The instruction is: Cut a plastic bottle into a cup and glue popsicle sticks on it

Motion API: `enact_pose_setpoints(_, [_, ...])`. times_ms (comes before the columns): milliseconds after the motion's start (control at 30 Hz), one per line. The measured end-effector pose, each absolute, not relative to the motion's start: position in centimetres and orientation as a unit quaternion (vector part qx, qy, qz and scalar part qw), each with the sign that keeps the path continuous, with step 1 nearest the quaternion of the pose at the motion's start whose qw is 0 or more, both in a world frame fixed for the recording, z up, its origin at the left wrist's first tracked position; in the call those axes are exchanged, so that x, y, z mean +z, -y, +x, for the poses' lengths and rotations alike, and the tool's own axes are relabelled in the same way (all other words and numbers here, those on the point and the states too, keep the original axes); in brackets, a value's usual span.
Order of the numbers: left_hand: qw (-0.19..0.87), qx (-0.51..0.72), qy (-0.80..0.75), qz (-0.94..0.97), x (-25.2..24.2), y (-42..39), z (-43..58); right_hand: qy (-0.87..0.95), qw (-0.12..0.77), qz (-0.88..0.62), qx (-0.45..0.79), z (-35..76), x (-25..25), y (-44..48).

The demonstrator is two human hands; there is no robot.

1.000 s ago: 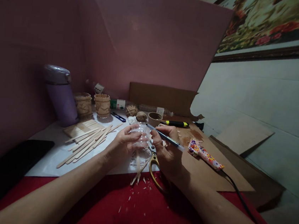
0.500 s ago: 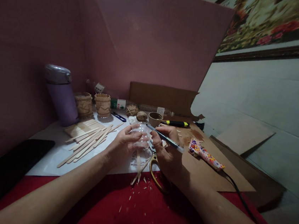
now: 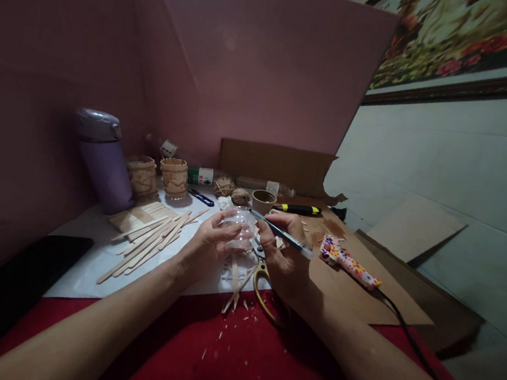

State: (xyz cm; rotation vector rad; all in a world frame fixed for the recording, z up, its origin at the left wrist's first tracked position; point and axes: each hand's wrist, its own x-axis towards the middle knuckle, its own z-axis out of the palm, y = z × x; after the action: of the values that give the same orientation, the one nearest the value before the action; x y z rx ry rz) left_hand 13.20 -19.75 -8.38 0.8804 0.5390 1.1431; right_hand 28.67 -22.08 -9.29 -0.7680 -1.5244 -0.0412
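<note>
My left hand (image 3: 208,247) is wrapped round a small clear plastic cup (image 3: 239,231), held just above the table. My right hand (image 3: 283,255) grips a pen (image 3: 281,233), its tip touching the cup's right side. Under the two hands lie gold-handled scissors (image 3: 265,288), a few wooden sticks and small wood chips (image 3: 234,283). A spread of loose wooden sticks (image 3: 148,239) lies left of my left hand on a white sheet (image 3: 87,263).
A purple flask (image 3: 102,159) and two stick-covered cups (image 3: 157,177) stand at the back left. Twine balls (image 3: 233,192), a small paper cup (image 3: 262,201), a yellow-black cutter (image 3: 297,209) and a patterned glue gun (image 3: 348,261) with cord lie behind and right. A dark phone (image 3: 17,280) lies left.
</note>
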Motion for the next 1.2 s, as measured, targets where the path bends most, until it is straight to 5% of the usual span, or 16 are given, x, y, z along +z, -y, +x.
enact_pose_setpoints(967, [0.715, 0.524, -0.244, 0.394, -8.1, 20.0, 13.3, 0.673, 0.651, -0.349, -0.03, 28.5, -9.1, 22.6])
enact_pose_setpoints(1200, [0.708, 0.531, -0.223, 0.409, -8.6, 19.5, 13.3, 0.642, 0.675, -0.338, 0.13, 28.3, -9.2, 22.5])
